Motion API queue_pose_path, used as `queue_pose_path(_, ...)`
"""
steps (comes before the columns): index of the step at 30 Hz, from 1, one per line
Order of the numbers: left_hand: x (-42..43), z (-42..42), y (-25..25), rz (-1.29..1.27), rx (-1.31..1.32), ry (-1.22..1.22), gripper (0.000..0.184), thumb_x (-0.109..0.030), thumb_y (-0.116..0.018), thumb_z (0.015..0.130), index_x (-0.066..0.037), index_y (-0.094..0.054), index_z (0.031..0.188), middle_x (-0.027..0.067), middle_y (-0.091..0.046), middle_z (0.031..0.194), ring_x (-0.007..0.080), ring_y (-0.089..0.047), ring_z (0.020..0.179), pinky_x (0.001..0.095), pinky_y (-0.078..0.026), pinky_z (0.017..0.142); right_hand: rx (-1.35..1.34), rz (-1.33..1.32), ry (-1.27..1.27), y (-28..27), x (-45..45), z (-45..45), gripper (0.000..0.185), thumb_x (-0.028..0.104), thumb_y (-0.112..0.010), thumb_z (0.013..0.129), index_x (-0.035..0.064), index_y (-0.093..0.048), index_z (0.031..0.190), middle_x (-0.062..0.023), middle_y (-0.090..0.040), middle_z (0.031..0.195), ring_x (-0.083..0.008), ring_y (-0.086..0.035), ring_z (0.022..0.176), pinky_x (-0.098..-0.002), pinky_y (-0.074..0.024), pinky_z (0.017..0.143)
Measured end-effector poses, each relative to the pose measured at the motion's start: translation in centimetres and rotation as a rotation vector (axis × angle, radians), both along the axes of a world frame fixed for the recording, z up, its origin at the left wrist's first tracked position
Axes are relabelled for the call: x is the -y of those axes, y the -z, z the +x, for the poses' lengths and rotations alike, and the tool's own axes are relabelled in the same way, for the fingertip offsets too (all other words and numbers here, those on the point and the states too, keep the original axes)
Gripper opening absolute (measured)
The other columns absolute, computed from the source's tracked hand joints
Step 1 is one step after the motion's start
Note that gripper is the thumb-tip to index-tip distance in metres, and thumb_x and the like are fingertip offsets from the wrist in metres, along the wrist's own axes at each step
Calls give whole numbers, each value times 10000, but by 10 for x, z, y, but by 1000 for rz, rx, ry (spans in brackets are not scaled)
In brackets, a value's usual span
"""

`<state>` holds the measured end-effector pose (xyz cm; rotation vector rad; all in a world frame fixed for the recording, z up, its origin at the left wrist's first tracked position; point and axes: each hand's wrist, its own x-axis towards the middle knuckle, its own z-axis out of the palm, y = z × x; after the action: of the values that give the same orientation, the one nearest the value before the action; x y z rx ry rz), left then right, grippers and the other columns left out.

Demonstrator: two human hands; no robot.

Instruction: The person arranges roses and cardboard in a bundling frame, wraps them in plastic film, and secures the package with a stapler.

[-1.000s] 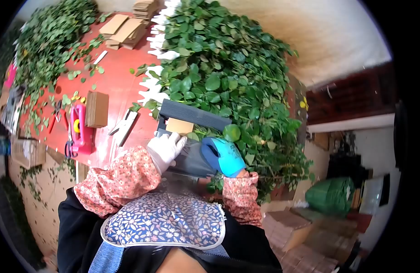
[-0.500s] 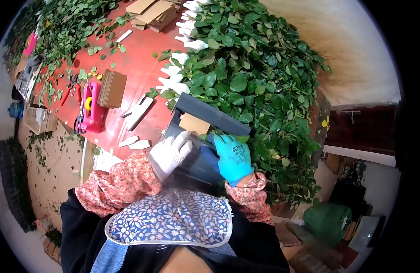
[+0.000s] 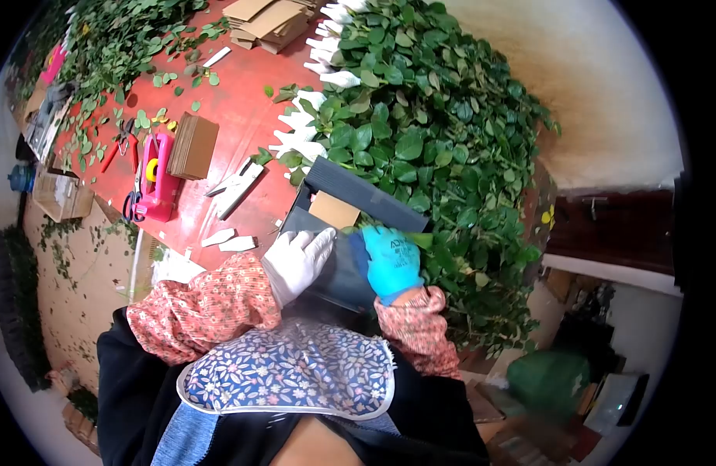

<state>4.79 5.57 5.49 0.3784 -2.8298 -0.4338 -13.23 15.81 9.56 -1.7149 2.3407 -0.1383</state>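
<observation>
In front of me is a dark grey box-like holder (image 3: 338,268) with a raised ridged back wall (image 3: 366,193). A piece of brown cardboard (image 3: 334,210) lies inside it, against that wall. My left hand (image 3: 298,262), in a white glove, rests on the dark surface with its fingers stretched out. Turquoise and dark blue glove material covers my right hand (image 3: 393,262), which is at the holder's right side. Its fingers curl downward, and whatever they hold is hidden. Green leaves poke out beside those fingers.
Leafy stems (image 3: 443,147) are heaped at the right, their ends in white sleeves (image 3: 300,140). On the red table (image 3: 241,85) are a pink tape dispenser (image 3: 158,182), scissors (image 3: 133,203), red-handled pliers (image 3: 109,155), a white-handled tool (image 3: 238,190) and cardboard stacks (image 3: 193,146).
My left hand has slid slightly up and right over the dark surface, its fingers closer together. My right hand has shifted slightly left. The camera view has moved a little.
</observation>
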Motion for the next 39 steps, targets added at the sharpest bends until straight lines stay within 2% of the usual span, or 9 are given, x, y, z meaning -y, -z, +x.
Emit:
queue_pose_path(7,-5,-14,3,202,-113,-242,327,-251,-587,915,-96,-611,1202,104,-630,1047,293,-623,779,359,-519,705,22,-283,-81,-83,40,-32,476,164,-795,735,-2,-610,1141,-166,-663,887,-339,-650,827,-406,-501,675)
queue_pose_path(10,-8,-17,1,85,-95,-260,388,-261,-597,908,-97,-563,1258,114,-632,1033,301,-633,760,375,-535,692,56,-74,-158,-54,61,-71,629,356,-753,774,-22,-562,1239,-213,-646,1081,-373,-631,972,-431,-502,818)
queue_pose_path(12,-3,-20,1,64,55,-117,436,-191,-564,882,-60,-511,1294,134,-572,1212,274,-610,915,376,-537,681,133,215,-137,-52,75,-77,760,494,-710,780,-19,-518,1307,-241,-586,1241,-399,-582,1100,-457,-468,926)
queue_pose_path(14,0,-25,-11,48,295,-13,477,-128,-524,847,-11,-491,1308,130,-468,1399,235,-545,1090,363,-533,681,198,327,-165,-59,90,-75,726,464,-727,778,-21,-534,1283,-197,-662,1070,-343,-653,921,-411,-513,815)
queue_pose_path(18,-12,-41,33,305,262,-168,494,-122,-520,857,-5,-489,1335,132,-457,1413,230,-530,1116,351,-534,691,516,509,26,-60,103,-75,643,465,-736,785,-20,-588,1180,-121,-692,876,-224,-657,706,-348,-522,691)
queue_pose_path(21,-13,-47,43,344,252,-192,478,-117,-505,875,-26,-500,1344,125,-456,1421,230,-532,1134,346,-542,706,481,561,53,-63,107,-70,626,483,-738,784,-12,-605,1143,-114,-689,897,-185,-640,742,-340,-516,717)
queue_pose_path(31,-16,-86,57,557,303,-502,341,-237,-483,954,-150,-593,1265,-5,-611,1072,199,-639,752,345,-535,660,-16,408,-485,-36,100,-60,415,363,-672,863,21,-591,1082,-185,-648,804,-357,-629,728,-440,-483,662)
queue_pose_path(36,17,-65,-18,1125,359,-690,398,-422,-379,1008,-167,-590,1229,171,-672,1093,376,-640,1012,492,-506,853,-64,124,-616,-15,86,-72,230,243,-622,905,50,-590,1024,-166,-609,694,-370,-590,622,-474,-440,562)
queue_pose_path(39,9,-69,-4,1040,289,-714,414,-445,-380,1002,-152,-602,1190,186,-675,1051,392,-644,986,501,-502,849,-76,131,-623,-13,82,-63,197,227,-634,883,59,-582,972,-156,-597,665,-366,-584,598,-468,-433,538)
